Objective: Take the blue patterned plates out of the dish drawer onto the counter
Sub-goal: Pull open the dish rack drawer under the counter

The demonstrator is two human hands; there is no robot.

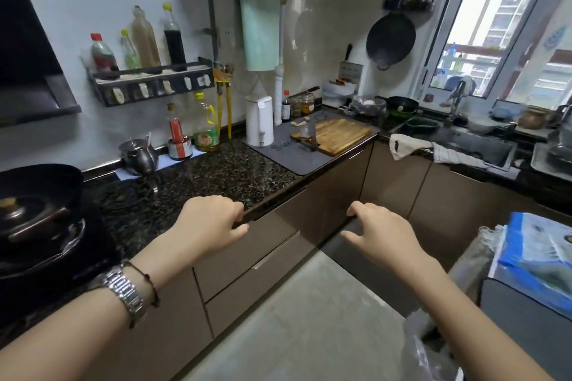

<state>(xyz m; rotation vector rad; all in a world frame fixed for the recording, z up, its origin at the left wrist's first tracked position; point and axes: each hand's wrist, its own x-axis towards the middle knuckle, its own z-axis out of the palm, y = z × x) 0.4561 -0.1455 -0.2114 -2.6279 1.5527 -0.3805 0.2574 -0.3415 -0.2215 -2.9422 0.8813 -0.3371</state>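
Observation:
No blue patterned plates are visible. The brown drawer fronts (278, 244) under the dark speckled counter (216, 176) look closed, so their contents are hidden. My left hand (210, 226), with a metal watch on its wrist, has its fingers curled over the top edge of the upper drawer front, just below the counter's edge. My right hand (383, 235) hovers further right in front of the cabinets. Its fingers are bent and apart, and it holds nothing.
A black wok (34, 195) sits on the stove at left, with a steel teapot (139, 156) and bottles behind it. A white kettle (259, 120) and a cutting board (334, 134) rest on a grey mat. The sink (476, 148) is at right, and a blue bag (532, 257) lies near my right arm.

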